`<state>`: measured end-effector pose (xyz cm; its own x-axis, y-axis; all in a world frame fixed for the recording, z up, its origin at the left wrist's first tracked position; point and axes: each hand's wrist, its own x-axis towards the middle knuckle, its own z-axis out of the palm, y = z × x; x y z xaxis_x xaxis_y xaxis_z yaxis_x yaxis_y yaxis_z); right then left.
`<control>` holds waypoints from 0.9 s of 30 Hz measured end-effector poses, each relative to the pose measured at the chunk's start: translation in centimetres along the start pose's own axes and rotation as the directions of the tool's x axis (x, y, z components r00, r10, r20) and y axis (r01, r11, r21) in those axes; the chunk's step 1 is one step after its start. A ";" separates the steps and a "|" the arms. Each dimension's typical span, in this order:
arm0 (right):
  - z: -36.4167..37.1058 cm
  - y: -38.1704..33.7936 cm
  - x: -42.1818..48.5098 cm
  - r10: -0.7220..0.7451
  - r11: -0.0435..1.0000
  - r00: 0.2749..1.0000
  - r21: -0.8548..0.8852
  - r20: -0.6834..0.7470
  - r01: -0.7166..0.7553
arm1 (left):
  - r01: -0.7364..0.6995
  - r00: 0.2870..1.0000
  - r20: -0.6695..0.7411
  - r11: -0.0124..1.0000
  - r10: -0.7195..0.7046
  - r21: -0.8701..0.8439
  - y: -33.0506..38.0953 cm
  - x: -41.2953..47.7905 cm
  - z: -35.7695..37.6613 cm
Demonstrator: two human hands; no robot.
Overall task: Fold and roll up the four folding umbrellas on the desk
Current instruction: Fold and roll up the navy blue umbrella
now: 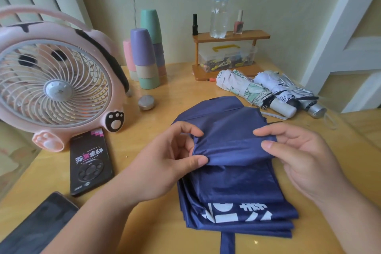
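A: Two hands, both on the navy umbrella (237,181)?

B: Yep. Left hand (165,163) pinches the left end of the top fold btw thumb and forefinger. Right hand (299,154) grips the right end, thumb on top, other fingers curled under the cloth. Neither one's slack.

A: Where's it sit?

B: Flat on the desk (165,109), front and centre — canopy stacked in layered pleats, white print on a lower panel, strap (226,243) running off toward the near edge. The top fold is lifted a bit off the layers below.

A: Other umbrellas?

B: Back right, well apart from the navy one. Floral umbrella (243,86) w/ a cream handle, collapsed but loose, ribs showing. Touching it on the right is a pale lavender-and-silver bundle (288,88) w/ a grey handle. Can't tell if that's one umbrella or two.

A: Rest of the desk?

B: Pink fan (55,80) w/ paw feet on the left. Black phone (90,161) lies back-up just in front of it, and a second phone (37,227) sits at the near left corner, screen dark. Stacked pastel cups (144,53) stand behind the fan's right side, w/ a small round tin (146,102) near them. Wooden shelf (247,35) at the back — water bottle (220,12) and two nail-polish bottles (238,24) on top, clear box (226,55) w/ a yellow handle underneath.
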<state>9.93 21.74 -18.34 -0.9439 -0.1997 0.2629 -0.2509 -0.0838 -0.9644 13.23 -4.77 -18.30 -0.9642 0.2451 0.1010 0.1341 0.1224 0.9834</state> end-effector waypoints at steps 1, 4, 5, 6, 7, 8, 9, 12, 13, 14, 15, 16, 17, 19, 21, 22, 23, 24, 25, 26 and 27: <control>-0.1 -0.1 0.0 0.004 1.000 1.000 0.000 0.005 -0.004 | -0.001 1.000 0.009 1.000 0.001 0.006 0.0 0.0 -0.1; -0.4 -0.3 -0.1 0.002 0.999 0.999 -0.051 0.033 -0.001 | -0.005 1.000 0.015 0.999 0.005 0.038 0.1 0.0 -0.3; -0.5 -0.3 -0.1 0.004 0.997 0.999 -0.072 0.043 -0.001 | -0.005 1.000 0.014 0.999 0.004 0.041 0.1 0.0 -0.3; -0.6 -0.3 -0.1 0.011 0.996 0.999 -0.085 0.052 -0.006 | -0.001 1.000 0.017 0.999 0.000 0.043 0.2 0.0 -0.4; -0.6 -0.5 -0.1 0.019 0.996 0.998 -0.087 0.057 -0.014 | 0.005 1.000 0.024 0.999 -0.007 0.047 0.2 -0.1 -0.5; -0.6 -0.6 0.0 0.025 0.996 0.998 -0.085 0.056 -0.020 | 0.010 1.000 0.029 0.999 -0.011 0.052 0.2 -0.1 -0.7; -0.7 -0.8 0.0 0.030 0.996 0.998 -0.080 0.047 -0.026 | 0.013 0.999 0.030 0.998 -0.014 0.054 0.3 -0.2 -0.9; -1.1 -1.0 0.2 0.040 0.998 0.999 -0.057 0.011 -0.039 | 0.021 0.999 -0.036 0.997 -0.018 0.074 1.1 -0.4 -1.3; -1.2 -0.9 0.2 0.044 0.997 0.999 -0.057 0.005 -0.044 | 0.022 0.997 -0.076 0.997 -0.016 0.074 1.4 -0.4 -1.2; -1.3 -0.9 0.2 0.047 0.997 0.999 -0.064 0.006 -0.046 | 0.026 0.993 -0.121 0.998 -0.019 0.055 1.6 -0.4 -1.0; -1.3 -0.9 0.2 0.047 0.996 0.999 -0.075 0.012 -0.046 | 0.035 0.986 -0.163 0.999 -0.032 0.014 1.8 -0.4 -0.7; -1.3 -0.8 0.2 0.048 0.995 0.999 -0.083 0.019 -0.046 | 0.052 0.977 -0.203 0.998 -0.058 -0.035 1.8 -0.3 -0.5; -1.2 -0.8 0.2 0.050 0.995 0.998 -0.084 0.024 -0.048 | 0.069 0.969 -0.232 0.995 -0.086 -0.079 1.9 -0.3 -0.2; -1.2 -0.8 0.2 0.054 0.996 0.998 -0.076 0.025 -0.052 | 0.091 0.966 -0.232 0.990 -0.114 -0.106 2.0 -0.4 0.2; -1.2 -0.8 0.2 0.055 0.996 0.998 -0.067 0.018 -0.054 | 0.095 0.979 -0.174 0.993 -0.105 -0.064 2.3 -0.6 0.7; -1.2 -0.8 0.2 0.055 0.997 0.998 -0.063 0.016 -0.054 | 0.090 0.984 -0.153 0.995 -0.094 -0.033 2.3 -0.7 0.9; -1.2 -0.7 0.2 0.056 0.997 0.998 -0.063 0.013 -0.055 | 0.087 0.985 -0.146 0.996 -0.087 -0.007 2.2 -0.6 1.0; -1.2 -0.7 0.2 0.057 0.996 0.998 -0.069 0.012 -0.056 | 0.092 0.984 -0.151 0.996 -0.089 0.011 2.1 -0.6 1.0; -1.2 -0.6 0.3 0.057 0.995 0.998 -0.080 0.010 -0.056 | 0.098 0.983 -0.157 0.995 -0.094 0.017 1.9 -0.5 0.9; -1.2 -0.6 0.3 0.056 0.994 0.998 -0.089 0.009 -0.055 | 0.101 0.983 -0.155 0.995 -0.097 0.018 1.8 -0.4 0.7; -1.2 -0.7 0.2 0.055 0.994 0.998 -0.095 0.011 -0.054 | 0.099 0.985 -0.141 0.995 -0.095 0.020 1.7 -0.4 0.5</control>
<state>9.61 22.93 -17.66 -0.9539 -0.2150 0.2094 -0.2187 0.0199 -0.9756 13.94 -4.23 -16.74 -0.9952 0.0939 0.0275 0.0428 0.1649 0.9854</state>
